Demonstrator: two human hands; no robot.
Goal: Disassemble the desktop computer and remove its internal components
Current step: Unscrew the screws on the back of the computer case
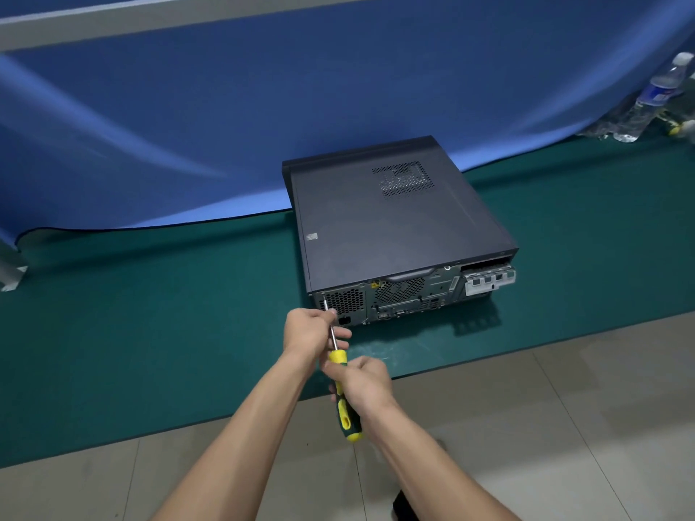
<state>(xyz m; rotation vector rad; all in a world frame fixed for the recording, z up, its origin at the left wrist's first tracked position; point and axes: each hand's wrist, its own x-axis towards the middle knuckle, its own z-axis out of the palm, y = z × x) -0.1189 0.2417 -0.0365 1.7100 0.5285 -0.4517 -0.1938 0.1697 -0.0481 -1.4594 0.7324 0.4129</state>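
Note:
A black desktop computer case (395, 223) lies flat on a green mat (150, 332), its rear panel with vents and ports facing me. A yellow-and-black screwdriver (344, 404) points at the left edge of that rear panel, its tip near a screw at the upper left corner. My right hand (363, 381) grips the yellow handle. My left hand (310, 329) pinches the metal shaft close to the case. The side cover is on the case, so the inside is hidden.
A blue cloth (263, 107) hangs behind the case and drapes onto the mat. Plastic water bottles (650, 99) lie at the far right. The mat's near edge meets a tiled floor (526, 426) below my arms.

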